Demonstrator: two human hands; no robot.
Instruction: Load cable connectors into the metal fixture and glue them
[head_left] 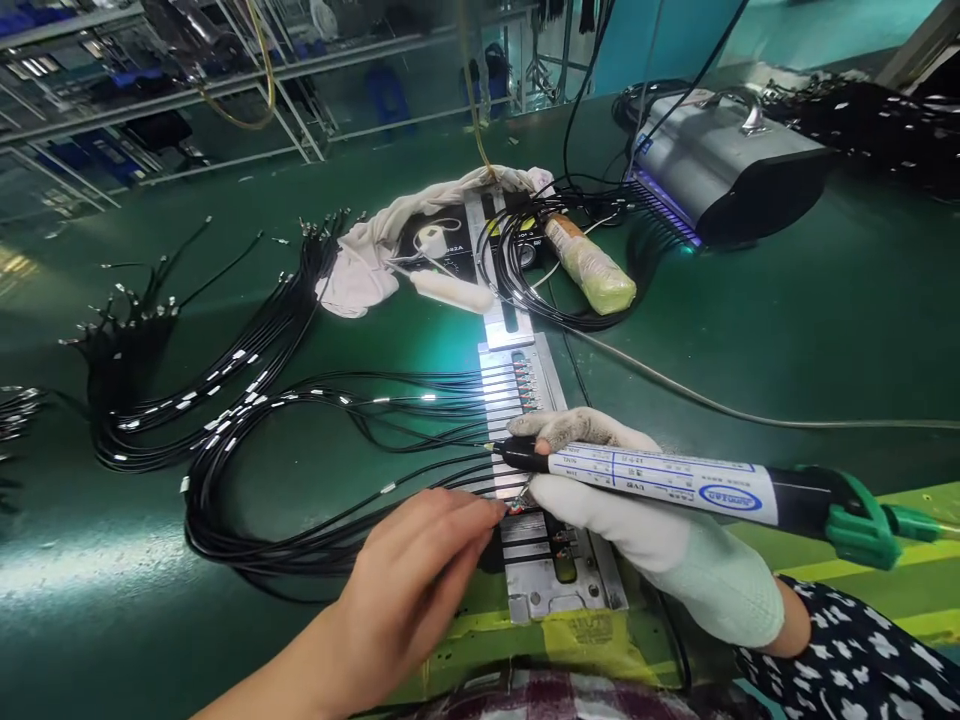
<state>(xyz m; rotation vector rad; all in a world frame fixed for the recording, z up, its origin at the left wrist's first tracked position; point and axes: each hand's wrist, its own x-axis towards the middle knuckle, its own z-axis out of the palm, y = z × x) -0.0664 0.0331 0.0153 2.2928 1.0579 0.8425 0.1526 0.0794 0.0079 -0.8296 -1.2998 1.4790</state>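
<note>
My bare left hand (412,560) has its fingertips pinched at a small metal cable end (516,507) on the slotted metal fixture (532,590). My right hand (637,525), in a white glove, is closed around a syringe of UV glue (660,482) with a printed label and a green end cap. The syringe lies across the fixture, its tip pointing left above the slots. Several black cables (405,378) run from the left into the slots, their stripped ends side by side under a bright light. My left fingers hide part of the cable they pinch.
Bundled black cables (202,500) curve over the green table on the left. Behind the fixture are a black control box (465,235), a white cloth (360,270) and a wrapped roll (592,265). A silver lamp housing (720,165) glows violet at the back right.
</note>
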